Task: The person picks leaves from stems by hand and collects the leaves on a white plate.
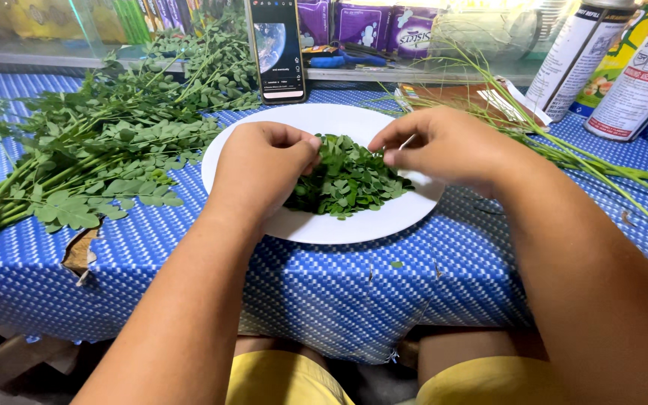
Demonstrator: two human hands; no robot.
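Both hands hover over a white plate (316, 225) near the table's middle, which bears a heap of small picked green leaves (346, 180). The left hand (260, 169) is curled with its fingertips pinched at the heap's left edge, while the right hand (448, 146) pinches a thin stem (408, 141) between thumb and forefinger. Leafy branches (91, 150) lie to the left, 1 phone (277, 49) stands at the far side, and bare green stalks (586, 161) lie to the right.

plate (324, 225): plain white
plucked leaves (346, 176): deep green
leafy branches (91, 150): green – paler stems
tablecloth (324, 285): blue with a tiny white check pattern
shorts (286, 382): yellow
spray cans (639, 75): white – red lettering
phone (276, 49): black frame
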